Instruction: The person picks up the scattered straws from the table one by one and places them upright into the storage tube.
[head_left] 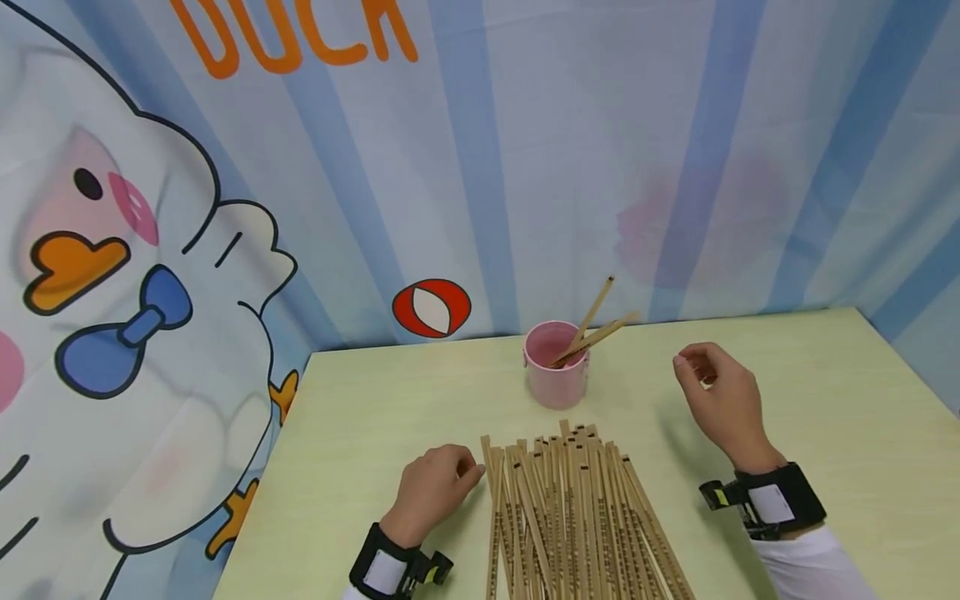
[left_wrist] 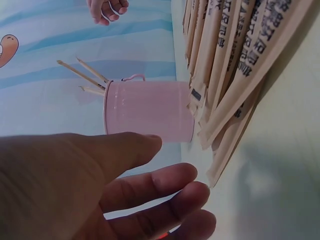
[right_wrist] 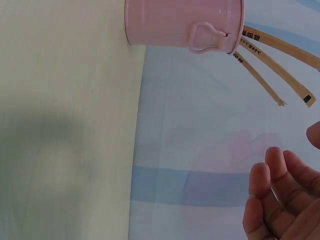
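A thick pile of straws in brown paper sleeves [head_left: 577, 517] lies on the table in front of me, dark print along the sleeves. Behind it stands a small pink bucket [head_left: 557, 385], upright, with three wrapped straws [right_wrist: 277, 67] leaning out over its rim. At the pile's left edge is my left hand [head_left: 435, 487], its fingers loosely bent; in the left wrist view nothing lies between thumb and fingers [left_wrist: 170, 182]. Right of the bucket my right hand [head_left: 720, 400] hovers over the table, fingers loosely curled and holding nothing.
The pale yellow table [head_left: 840, 392] ends at a striped blue cloth backdrop [head_left: 555, 167] with a large printed duck [head_left: 172, 333] on the left. Black bands with small cameras sit on both wrists, the right wristband [head_left: 780, 500] above a white sleeve [head_left: 810, 567].
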